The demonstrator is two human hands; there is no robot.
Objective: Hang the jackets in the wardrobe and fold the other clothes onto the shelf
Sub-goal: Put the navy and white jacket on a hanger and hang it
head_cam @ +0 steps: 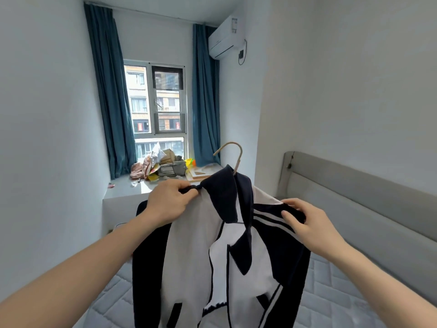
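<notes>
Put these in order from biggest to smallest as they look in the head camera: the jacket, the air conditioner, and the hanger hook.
1. Jacket, biggest by far, though it is held nearest the camera.
2. Air conditioner, which looks smaller partly because it is far off on the wall.
3. Hanger hook, smallest.

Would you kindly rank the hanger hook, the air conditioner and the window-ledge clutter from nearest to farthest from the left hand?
From the left hand:
1. Hanger hook, just up and right, above the jacket collar.
2. Clutter on the ledge, behind.
3. Air conditioner, high on the right wall.
</notes>
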